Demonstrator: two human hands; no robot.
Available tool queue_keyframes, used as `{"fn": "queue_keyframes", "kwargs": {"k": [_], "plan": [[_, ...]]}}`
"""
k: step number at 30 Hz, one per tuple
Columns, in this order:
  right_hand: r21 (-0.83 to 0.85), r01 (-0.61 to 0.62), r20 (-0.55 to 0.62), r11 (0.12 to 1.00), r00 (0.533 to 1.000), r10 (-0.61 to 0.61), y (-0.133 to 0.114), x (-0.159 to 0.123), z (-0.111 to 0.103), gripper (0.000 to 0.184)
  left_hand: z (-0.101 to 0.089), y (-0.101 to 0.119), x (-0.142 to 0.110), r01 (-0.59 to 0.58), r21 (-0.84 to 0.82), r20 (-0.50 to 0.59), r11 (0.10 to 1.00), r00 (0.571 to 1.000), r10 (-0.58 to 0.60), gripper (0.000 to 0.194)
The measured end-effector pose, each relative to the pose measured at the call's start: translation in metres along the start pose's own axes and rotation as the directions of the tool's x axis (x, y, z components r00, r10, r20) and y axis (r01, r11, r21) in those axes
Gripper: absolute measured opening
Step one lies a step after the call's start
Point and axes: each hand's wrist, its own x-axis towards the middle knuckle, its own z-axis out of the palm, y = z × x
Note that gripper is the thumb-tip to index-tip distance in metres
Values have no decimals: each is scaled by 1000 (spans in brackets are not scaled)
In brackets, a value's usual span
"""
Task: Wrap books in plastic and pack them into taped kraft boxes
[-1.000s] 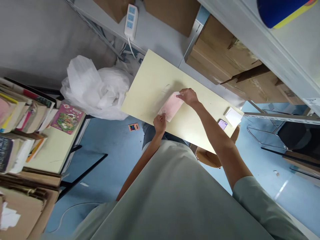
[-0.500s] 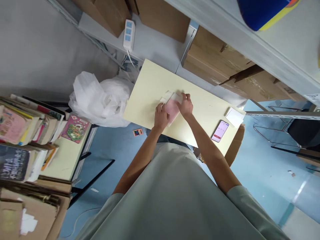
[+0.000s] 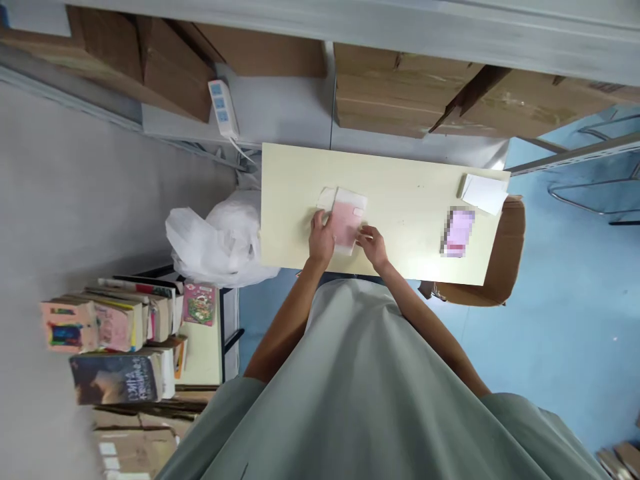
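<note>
On a pale yellow rectangular bench (image 3: 407,233), the left hand (image 3: 321,240), fingers bent, touches a flat pink-and-white rectangular packet (image 3: 345,223), seemingly to steady it; the right hand (image 3: 374,248) curls narrowly at its right edge. Whether either grips, I cannot tell. An open brown cardboard box (image 3: 510,248), partly behind the bench, does not show its contents.

The left hand (image 3: 321,240) apparently part-hides the pink packet (image 3: 346,221).

The desk (image 3: 410,193) has a pale-yellow rectangular top. Left of its middle, between the far and near edges, lies a pink-and-white packet (image 3: 346,223), a pale sheet (image 3: 325,197) showing at its left. White papers (image 3: 485,194) occupy the far right corner; a smartphone (image 3: 459,230) lies just nearside of them.
</note>
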Motion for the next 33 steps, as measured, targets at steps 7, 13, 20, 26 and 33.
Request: {"fn": "queue_keyframes", "kwargs": {"k": [7, 13, 20, 26, 33], "plan": [[10, -68, -124, 998, 990, 69, -17, 0, 13, 34, -8, -8, 4, -51, 98, 70, 994, 997, 44, 63], [35, -60, -179, 998, 982, 65, -40, -18, 25, 41, -15, -15, 5, -137, 99, 100, 986, 987, 127, 63], [-175, 126, -222, 976, 961, -164, -75, -41, 69, 37, -34, -39, 21, -155, -77, 101, 985, 982, 162, 61], [-413, 187, -189, 891, 940, -285, -82, -28, 146, 22, -79, -90, 19, -105, -238, -69, 966, 993, 91, 51], [-746, 62, -227, 663, 912, -341, -61, 8, 219, 15, -100, -129, 6, -82, -251, -44, 965, 996, 73, 43]]}}
